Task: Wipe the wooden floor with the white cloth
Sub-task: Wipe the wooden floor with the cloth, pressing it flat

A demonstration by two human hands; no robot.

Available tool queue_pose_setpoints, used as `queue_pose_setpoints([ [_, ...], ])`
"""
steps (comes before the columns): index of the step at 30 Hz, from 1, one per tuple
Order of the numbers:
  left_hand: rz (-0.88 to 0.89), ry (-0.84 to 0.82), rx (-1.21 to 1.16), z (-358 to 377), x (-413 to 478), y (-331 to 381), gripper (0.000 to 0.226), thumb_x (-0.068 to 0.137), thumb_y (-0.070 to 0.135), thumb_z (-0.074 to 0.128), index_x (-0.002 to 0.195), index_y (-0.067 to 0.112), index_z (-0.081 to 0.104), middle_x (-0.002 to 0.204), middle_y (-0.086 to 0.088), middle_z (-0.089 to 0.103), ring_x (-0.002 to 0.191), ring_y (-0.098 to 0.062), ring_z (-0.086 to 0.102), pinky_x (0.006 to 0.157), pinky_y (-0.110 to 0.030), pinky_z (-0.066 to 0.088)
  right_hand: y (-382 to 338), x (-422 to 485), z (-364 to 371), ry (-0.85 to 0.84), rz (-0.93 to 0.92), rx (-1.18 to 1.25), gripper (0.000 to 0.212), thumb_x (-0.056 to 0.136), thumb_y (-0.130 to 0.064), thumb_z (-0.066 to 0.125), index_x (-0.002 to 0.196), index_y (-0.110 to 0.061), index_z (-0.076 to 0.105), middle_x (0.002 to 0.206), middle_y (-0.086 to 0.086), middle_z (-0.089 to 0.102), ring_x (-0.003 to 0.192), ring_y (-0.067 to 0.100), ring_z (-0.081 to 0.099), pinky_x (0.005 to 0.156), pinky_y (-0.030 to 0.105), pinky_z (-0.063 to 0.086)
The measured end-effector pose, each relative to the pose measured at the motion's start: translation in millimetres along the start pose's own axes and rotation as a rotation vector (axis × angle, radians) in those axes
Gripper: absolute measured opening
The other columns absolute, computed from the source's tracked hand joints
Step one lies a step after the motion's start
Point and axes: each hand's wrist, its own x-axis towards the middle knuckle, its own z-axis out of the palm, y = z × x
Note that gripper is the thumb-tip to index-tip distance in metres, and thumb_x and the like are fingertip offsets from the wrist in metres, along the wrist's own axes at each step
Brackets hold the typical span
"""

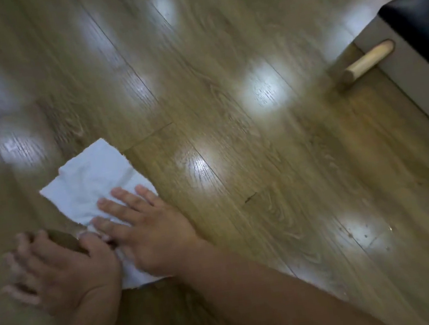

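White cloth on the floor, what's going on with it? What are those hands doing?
A person is wiping the wooden floor with the white cloth. Their right hand lies flat on the near part of the cloth, fingers straight, pressing it down. Their left hand rests spread on the bare floor right beside the cloth. A light wooden furniture leg stands off at the upper right, apart from the cloth.

Dark-cushioned seat on a pale wooden leg.

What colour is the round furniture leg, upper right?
The leg is pale natural wood; head view.
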Motion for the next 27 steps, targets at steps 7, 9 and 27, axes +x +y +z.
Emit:
queue_pose_setpoints([
  [7,-0.002,-0.063,0.125,-7.9,9.2,1.4,0.063,0.083,0.040,0.045,0.138,0.009,0.042,0.157,-0.011,0.036,0.149,-0.031,0.023,0.119,-0.058,0.013,58.1,-5.9,-13.4,0.043,0.056,0.121,0.053,0.098,-0.026,0.046,0.151,-0.019,0.040,0.161,0.008,0.028,0.152,0.027,0.016,0.124,0.045,0.010],
  [9,-0.002,-0.067,0.156,-10.0,9.7,8.1,0.068,0.081,0.041,0.043,0.140,0.006,0.043,0.157,-0.013,0.036,0.149,-0.033,0.023,0.119,-0.058,0.012,45.0,-0.6,-12.3,0.024,0.125,0.102,0.057,0.096,-0.031,0.040,0.152,-0.021,0.037,0.163,0.007,0.023,0.153,0.027,0.011,0.125,0.045,0.008],
  [27,0.006,-0.119,0.182,-8.9,10.6,14.5,0.069,0.087,0.045,0.041,0.139,0.001,0.044,0.158,-0.015,0.034,0.149,-0.037,0.021,0.117,-0.062,0.008,280.3,-88.6,-53.3,0.031,1.027,0.040,0.067,0.099,-0.043,0.007,0.157,-0.011,0.011,0.164,0.022,0.006,0.150,0.043,0.006,0.120,0.061,0.009],
])
